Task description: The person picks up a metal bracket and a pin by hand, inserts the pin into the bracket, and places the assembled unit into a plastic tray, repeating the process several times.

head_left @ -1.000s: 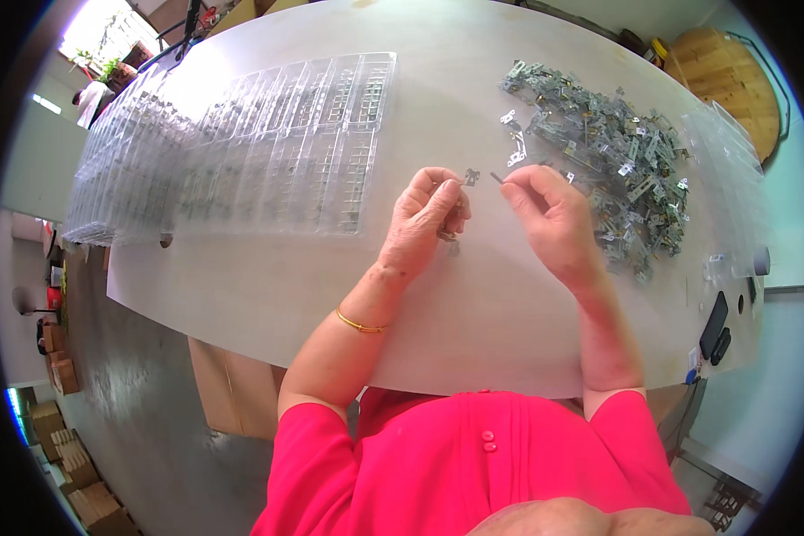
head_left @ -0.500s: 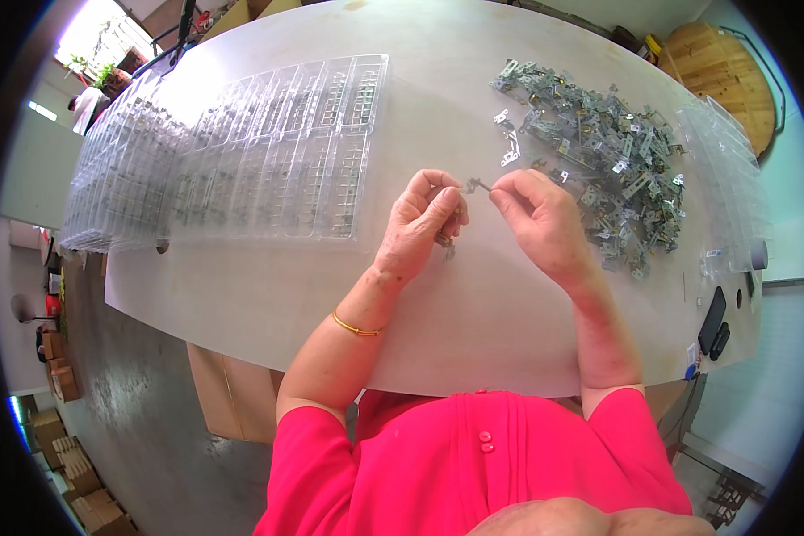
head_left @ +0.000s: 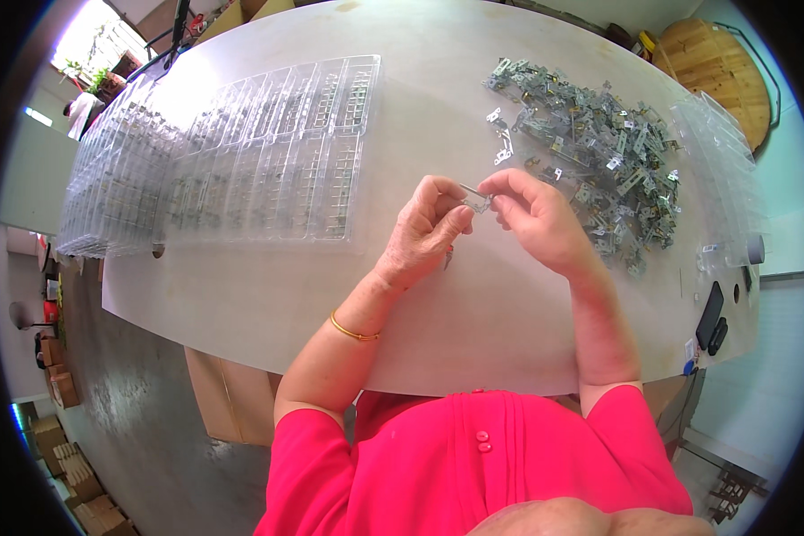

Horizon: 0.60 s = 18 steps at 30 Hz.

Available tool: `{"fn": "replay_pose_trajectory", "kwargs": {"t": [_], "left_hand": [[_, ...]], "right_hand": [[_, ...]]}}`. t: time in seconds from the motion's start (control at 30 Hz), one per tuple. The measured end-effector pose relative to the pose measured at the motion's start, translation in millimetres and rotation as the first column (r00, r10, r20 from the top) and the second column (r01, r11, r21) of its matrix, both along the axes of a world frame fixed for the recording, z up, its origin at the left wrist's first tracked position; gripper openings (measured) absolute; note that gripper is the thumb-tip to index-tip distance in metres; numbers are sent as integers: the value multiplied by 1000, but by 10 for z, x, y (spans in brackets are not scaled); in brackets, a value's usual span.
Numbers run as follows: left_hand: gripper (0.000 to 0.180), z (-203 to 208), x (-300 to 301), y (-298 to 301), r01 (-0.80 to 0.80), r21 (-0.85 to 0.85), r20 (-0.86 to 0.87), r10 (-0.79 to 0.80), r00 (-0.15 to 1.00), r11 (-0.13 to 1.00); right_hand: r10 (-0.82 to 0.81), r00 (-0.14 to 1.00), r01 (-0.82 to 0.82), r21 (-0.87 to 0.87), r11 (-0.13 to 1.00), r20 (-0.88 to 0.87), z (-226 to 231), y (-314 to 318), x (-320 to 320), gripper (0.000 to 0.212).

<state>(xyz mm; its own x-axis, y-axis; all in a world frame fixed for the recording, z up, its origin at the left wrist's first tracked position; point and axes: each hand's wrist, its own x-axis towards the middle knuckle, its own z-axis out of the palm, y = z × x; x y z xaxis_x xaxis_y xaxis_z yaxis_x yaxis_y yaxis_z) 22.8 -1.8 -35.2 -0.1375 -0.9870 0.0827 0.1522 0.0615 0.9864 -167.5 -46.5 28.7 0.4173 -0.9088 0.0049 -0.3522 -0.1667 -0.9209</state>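
Note:
Both my hands meet over the middle of the table. My left hand (head_left: 424, 225) is closed, thumb and index finger pinching a small metal bracket (head_left: 479, 205). Another small metal piece (head_left: 448, 259) pokes out below its curled fingers. My right hand (head_left: 538, 214) is closed at the other end of the bracket, with thumb and fingertips touching it. A thin metal strip or pin shows between the two hands, partly hidden by the fingers. To the right lies a large heap of small metal brackets (head_left: 612, 152), with a few loose ones (head_left: 502, 143) at its left edge.
Clear plastic compartment trays (head_left: 268, 152), stacked and filled with metal parts, stand on the table's left. More clear trays (head_left: 724, 170) stand at the right edge. A black phone (head_left: 711, 317) lies at the right front. A cardboard box (head_left: 228, 393) stands below the table's front edge.
My hands have come closer together; the right hand's fingers have moved left onto the bracket, which now sits turned between both hands. The view has shifted slightly.

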Motion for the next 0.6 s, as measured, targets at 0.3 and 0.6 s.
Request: {"fn": "replay_pose_trajectory", "kwargs": {"t": [0.3,0.6], "left_hand": [[28,-28,-62,45,51,-175,233,-9,972,983],[28,-39,-127,59,-93,-415,350,253,902,905]], "right_hand": [[137,984,-168,349,922,112,-18,-138,-96,18],[76,973,-102,111,989,216,-98,-142,-59,14]]}}
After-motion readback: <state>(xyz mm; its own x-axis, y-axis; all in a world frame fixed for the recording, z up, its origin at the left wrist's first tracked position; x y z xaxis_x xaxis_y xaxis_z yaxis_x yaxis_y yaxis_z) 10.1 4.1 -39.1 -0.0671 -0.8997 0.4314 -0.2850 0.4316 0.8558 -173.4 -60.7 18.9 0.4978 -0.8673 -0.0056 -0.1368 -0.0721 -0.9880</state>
